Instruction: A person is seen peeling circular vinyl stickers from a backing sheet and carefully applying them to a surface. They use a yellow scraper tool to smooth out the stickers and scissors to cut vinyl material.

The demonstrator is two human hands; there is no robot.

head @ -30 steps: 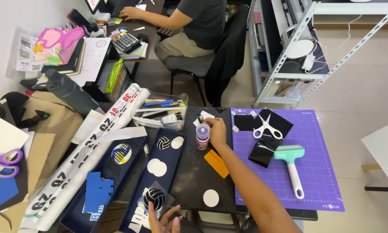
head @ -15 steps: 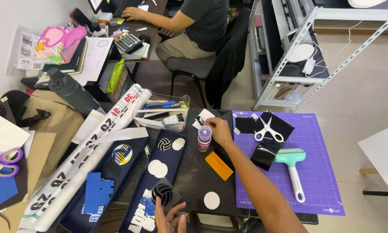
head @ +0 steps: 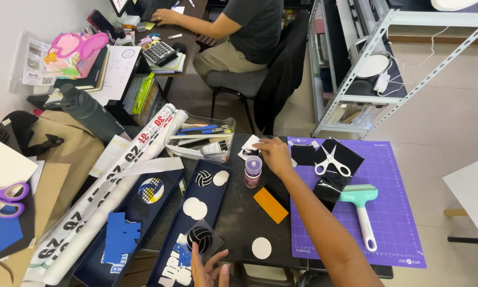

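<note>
Head view: open right hand (head: 273, 154) just beside small purple-capped bottle (head: 253, 171), not gripping.

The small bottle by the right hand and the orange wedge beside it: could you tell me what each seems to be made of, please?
The small bottle looks like clear plastic with a pale lilac cap; purple contents show through its wall, though glass cannot be ruled out. The orange wedge looks like solid matte plastic: flat, evenly coloured, with straight edges. The right hand rests just beside the bottle.

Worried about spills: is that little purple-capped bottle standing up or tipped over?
Upright: the bottle stands on the black table, cap on top, beside the right hand.
</note>
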